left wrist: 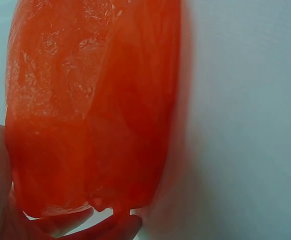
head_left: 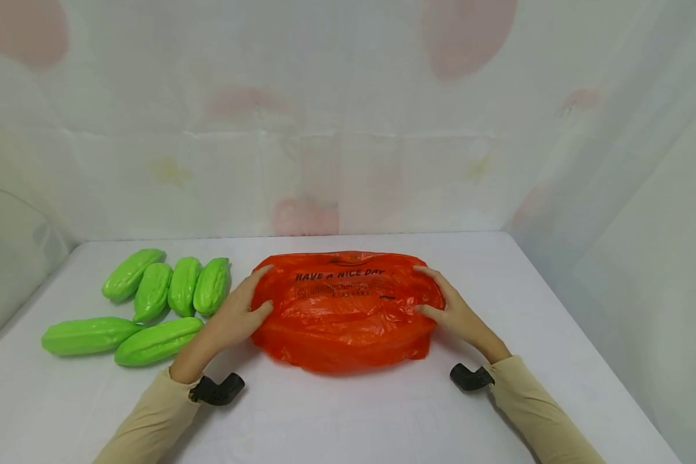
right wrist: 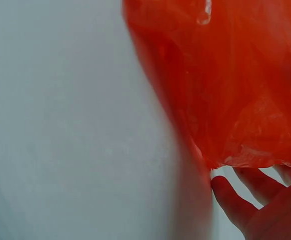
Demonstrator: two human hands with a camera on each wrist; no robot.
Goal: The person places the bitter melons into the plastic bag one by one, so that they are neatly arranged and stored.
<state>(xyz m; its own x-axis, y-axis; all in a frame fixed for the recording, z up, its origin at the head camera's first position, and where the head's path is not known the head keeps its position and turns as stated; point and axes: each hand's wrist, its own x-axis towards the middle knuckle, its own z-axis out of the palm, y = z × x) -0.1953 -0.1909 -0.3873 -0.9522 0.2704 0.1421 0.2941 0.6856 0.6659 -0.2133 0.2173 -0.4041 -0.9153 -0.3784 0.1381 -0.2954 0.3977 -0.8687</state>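
A stuffed-looking red plastic bag [head_left: 348,316], printed "HAVE A NICE DAY", lies lengthwise across the middle of the white table. My left hand [head_left: 240,312] grips its left end, thumb and index finger over the top. In the left wrist view, fingers [left wrist: 108,230] curve round that end of the bag [left wrist: 95,110]. On the opposite end my right hand [head_left: 455,312] holds the bag with thumb and fingers spread round it. Its fingers [right wrist: 235,202] reach along the bag's end in the right wrist view. What the bag contains is hidden.
Several glossy green, ridged, elongated vegetable-like objects [head_left: 151,341] lie at the left of the table [head_left: 354,419], close to my left forearm. A pale patterned cloth [head_left: 354,180] hangs behind the table. Black wrist devices [head_left: 223,390] stick out from both sleeves.
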